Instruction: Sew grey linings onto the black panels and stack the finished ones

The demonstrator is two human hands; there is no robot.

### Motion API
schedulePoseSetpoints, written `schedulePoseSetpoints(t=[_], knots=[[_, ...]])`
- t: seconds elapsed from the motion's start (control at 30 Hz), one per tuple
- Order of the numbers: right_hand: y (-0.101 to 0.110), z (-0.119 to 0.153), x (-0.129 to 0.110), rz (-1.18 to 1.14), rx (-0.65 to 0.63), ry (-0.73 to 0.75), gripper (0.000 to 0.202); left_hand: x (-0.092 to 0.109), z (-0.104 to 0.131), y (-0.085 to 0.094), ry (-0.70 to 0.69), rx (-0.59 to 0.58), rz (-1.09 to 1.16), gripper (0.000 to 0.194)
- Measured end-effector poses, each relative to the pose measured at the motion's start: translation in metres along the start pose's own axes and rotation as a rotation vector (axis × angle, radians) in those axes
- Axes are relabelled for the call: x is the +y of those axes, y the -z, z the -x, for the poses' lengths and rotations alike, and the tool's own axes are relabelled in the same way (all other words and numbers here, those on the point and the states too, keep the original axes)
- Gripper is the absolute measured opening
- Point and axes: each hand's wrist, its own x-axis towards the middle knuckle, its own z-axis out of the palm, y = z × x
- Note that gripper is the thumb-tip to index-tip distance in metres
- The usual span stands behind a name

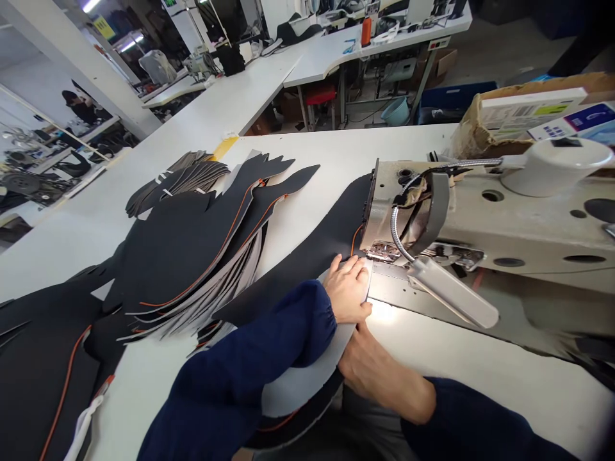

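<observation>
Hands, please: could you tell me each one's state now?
Left hand: open, laid on the fabric.
Right hand: at the fabric's edge; grip cannot be told.

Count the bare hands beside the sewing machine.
2: the left hand lies on the grey panel by the sewing machine; the right hand, partly hidden, is just below it in the picture.

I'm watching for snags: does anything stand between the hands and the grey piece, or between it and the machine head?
Nothing visible does. The left hand rests on the grey piece, the right hand is at its edge, and the piece runs up to the machine head. The needle itself cannot be made out.
</observation>
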Motion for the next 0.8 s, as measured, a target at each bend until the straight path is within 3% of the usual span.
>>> schedulePoseSetpoints(t=[0.1,0.2,0.33,0.47,0.63,0.8], knots=[[-0.004,0.005,-0.026,0.084,0.148,-0.096,0.026,0.009,0.007,0.011,0.013,-0.13,0.055,0.077],[-0.013,0.013,-0.056,0.118,0.33,-0.164,0.042,0.018,0.028,0.024,0.046,-0.231,0.101,0.071],[-0.02,0.018,-0.078,0.133,0.391,-0.168,0.049,0.029,0.052,0.031,0.122,-0.341,0.091,0.063],[-0.021,0.014,-0.075,0.17,0.387,-0.22,0.045,0.033,0.047,0.025,0.126,-0.385,0.062,0.062],[-0.019,0.011,-0.06,0.222,0.316,-0.225,0.045,0.03,0.028,0.019,0.121,-0.341,0.048,0.048],[0.001,0.004,-0.043,0.232,0.2,-0.21,0.044,0.028,0.011,0.016,0.127,-0.303,0.026,0.044]])
